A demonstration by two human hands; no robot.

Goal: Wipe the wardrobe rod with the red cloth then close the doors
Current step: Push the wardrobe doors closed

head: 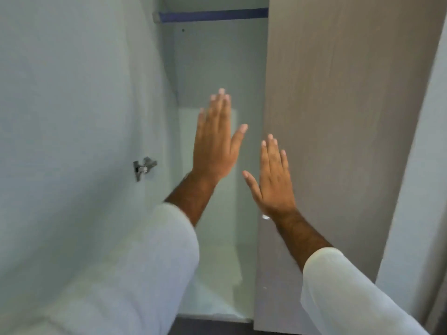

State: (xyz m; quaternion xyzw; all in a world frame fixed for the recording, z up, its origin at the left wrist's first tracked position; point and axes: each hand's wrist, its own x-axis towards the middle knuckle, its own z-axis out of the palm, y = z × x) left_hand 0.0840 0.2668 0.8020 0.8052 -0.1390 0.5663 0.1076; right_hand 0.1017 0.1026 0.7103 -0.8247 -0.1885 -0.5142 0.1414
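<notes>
The wardrobe rod (212, 15) is a dark blue bar running across the top of the white interior. The left door (72, 105) stands open, its white inner face and a metal hinge (144, 166) toward me. The right door (338, 117), wood-grain grey-brown, covers the right half. My left hand (216, 143) is raised flat with fingers straight, in front of the gap between the doors. My right hand (274, 176) is flat with fingers extended, at the right door's left edge; contact cannot be told. Both hands hold nothing. No red cloth is in view.
The wardrobe's white floor panel (217, 274) and back wall (217, 68) show through the gap. A white wall strip (420, 189) runs along the right of the right door. Dark flooring (208, 327) lies below the wardrobe.
</notes>
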